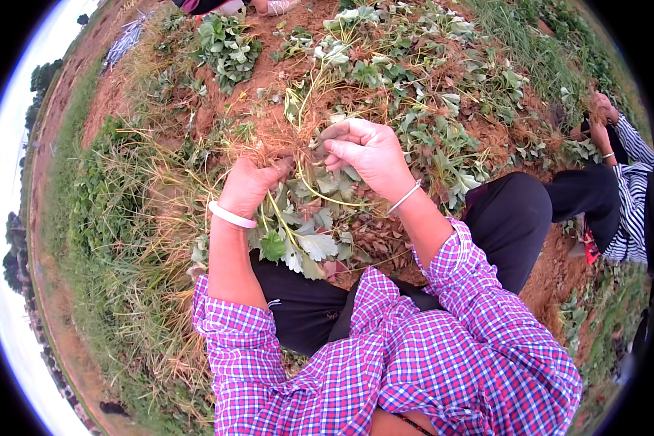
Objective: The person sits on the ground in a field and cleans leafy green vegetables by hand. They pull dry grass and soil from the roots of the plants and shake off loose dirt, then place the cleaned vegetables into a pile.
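Observation:
Fibrous brown roots (300, 133) of an uprooted leafy plant, which looks like strawberry, are between my two hands. My left hand (259, 177), with a pale bangle at the wrist, is closed on the root mass and stems. Green lobed leaves (305, 245) on long stalks hang below it, over my lap. My right hand (362, 152), wearing a thin metal bangle, pinches at the right side of the roots with thumb and fingers. A thin yellow-green runner (327, 197) curves beneath my right hand. The fingertips are partly hidden by roots.
Pulled plants with wilted leaves (441, 131) lie across reddish soil beyond my hands. A leafy bunch (226, 52) lies at the upper left, near another person's shoe (279, 6). A co-worker in striped sleeves (632, 191) sits at the right. Grass (125, 272) grows along the left.

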{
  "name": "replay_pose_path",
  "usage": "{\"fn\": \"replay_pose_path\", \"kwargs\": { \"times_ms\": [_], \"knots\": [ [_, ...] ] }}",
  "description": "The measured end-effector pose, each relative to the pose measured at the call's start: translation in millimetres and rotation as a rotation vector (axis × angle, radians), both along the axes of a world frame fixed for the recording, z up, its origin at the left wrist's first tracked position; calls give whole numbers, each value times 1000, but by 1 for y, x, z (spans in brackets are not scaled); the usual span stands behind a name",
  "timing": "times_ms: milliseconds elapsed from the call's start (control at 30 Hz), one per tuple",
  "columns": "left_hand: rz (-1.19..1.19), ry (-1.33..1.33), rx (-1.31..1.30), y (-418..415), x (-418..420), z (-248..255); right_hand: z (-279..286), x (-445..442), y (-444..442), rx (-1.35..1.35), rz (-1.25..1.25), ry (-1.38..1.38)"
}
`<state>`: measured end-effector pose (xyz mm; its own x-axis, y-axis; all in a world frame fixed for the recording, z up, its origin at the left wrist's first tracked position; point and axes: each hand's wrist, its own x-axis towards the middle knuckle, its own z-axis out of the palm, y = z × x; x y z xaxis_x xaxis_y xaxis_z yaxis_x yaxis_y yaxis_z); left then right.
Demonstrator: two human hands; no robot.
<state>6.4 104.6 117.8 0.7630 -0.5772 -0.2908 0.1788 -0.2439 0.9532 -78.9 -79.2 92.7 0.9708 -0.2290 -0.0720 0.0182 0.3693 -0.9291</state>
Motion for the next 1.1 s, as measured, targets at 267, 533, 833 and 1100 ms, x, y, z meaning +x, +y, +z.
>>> {"fn": "replay_pose_path", "kwargs": {
  "times_ms": [267,533,833,1100],
  "knots": [
    [-11,47,13,3,8,-7,-4,-8,-1,-521,-173,-120],
    [-15,111,-25,3,3,-3,-10,-3,-2,-739,-73,-212],
    [-104,148,-34,4,1,-1,-9,-6,-3,-392,196,16],
    [-115,195,-24,2,0,3,-8,-9,-7,-473,-44,-27]
  ]
}}
